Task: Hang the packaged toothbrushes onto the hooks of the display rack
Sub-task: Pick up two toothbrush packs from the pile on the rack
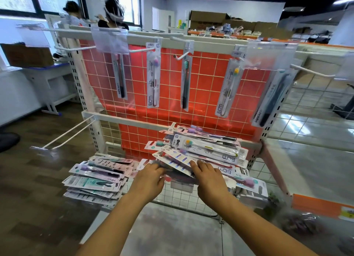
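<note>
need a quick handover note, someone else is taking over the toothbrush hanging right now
Left hand and right hand: both gripping one pack at the front of the right pile, not yet lifted clear.
Second pile lies to the left on the low shelf.
Done: five packs hang along the top row, e.g..
Left: both piles; the bare hook at lower left and another at upper right are free.

Both hands (151, 179) meet on one packet (176, 162); a pile (206, 150) lies just behind-right, another (97, 177) left, five toothbrushes (153, 77) hang above.
</note>
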Action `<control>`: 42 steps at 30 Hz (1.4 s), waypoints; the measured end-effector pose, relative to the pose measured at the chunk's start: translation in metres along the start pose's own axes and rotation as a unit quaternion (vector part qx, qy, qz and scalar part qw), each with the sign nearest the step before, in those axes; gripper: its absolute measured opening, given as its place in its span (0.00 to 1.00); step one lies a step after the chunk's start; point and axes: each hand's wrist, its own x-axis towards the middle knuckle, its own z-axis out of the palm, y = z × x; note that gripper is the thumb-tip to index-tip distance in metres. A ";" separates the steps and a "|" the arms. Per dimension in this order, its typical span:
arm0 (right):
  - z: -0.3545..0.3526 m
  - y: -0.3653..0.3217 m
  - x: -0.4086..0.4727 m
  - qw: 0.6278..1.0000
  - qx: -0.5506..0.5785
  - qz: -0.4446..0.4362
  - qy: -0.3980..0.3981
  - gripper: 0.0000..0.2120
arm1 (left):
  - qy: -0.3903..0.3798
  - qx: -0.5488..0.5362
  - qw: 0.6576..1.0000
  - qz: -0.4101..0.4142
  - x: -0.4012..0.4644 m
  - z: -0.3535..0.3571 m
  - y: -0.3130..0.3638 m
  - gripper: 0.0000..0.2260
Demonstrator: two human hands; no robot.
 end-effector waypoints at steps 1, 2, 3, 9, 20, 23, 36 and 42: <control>-0.002 0.001 -0.001 1.000 0.003 0.000 0.007 0.35 | -0.001 0.002 1.000 -0.004 0.000 -0.001 0.002 0.16; -0.004 0.001 -0.001 1.000 0.007 0.001 0.014 0.34 | -0.004 0.003 1.000 -0.008 0.000 -0.001 0.004 0.15; -0.006 0.002 -0.002 1.000 0.013 0.001 0.021 0.34 | -0.007 0.000 1.000 -0.012 0.000 -0.002 0.006 0.16; -0.017 0.006 -0.007 0.997 0.039 -0.027 0.067 0.33 | -0.010 -0.051 0.999 -0.009 -0.001 -0.009 0.025 0.18; -0.035 0.008 -0.020 0.864 0.504 -0.019 0.013 0.25 | -0.043 -0.209 0.976 -0.050 0.002 -0.022 0.052 0.21; -0.041 0.010 -0.022 0.801 0.599 0.010 0.010 0.23 | -0.060 -0.304 0.949 -0.050 0.001 -0.021 0.054 0.25; -0.047 0.015 -0.017 0.558 0.829 0.034 0.015 0.30 | -0.024 -0.616 0.781 -0.095 -0.011 -0.037 0.090 0.16; -0.047 0.016 -0.018 0.540 0.841 0.025 0.019 0.22 | 0.003 -0.633 0.768 -0.096 -0.010 -0.037 0.089 0.16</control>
